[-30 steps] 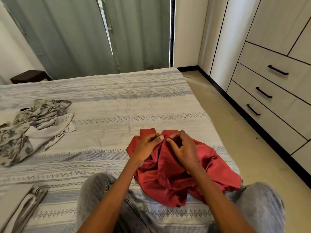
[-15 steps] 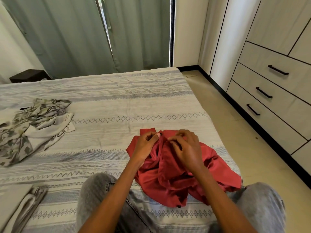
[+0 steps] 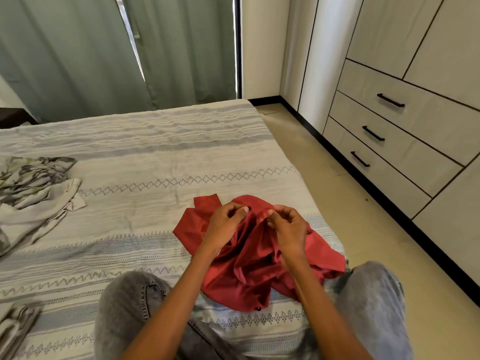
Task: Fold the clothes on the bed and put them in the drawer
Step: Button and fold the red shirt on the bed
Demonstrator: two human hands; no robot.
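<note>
The left hand [image 3: 226, 226] and right hand [image 3: 288, 227] now sit slightly apart. A dark button [image 3: 250, 208] shows at the left thumb on the red shirt [image 3: 249, 266].

Both forearms reached up from the bottom of the frame toward its centre, wrists slightly bent. The left hand [image 3: 225, 227] had its fingers curled, thumb and forefinger pinched together near the top. The right hand [image 3: 288, 228], just beside it, was curled likewise, its fingertips [image 3: 270, 213] pinching toward the left.
</note>
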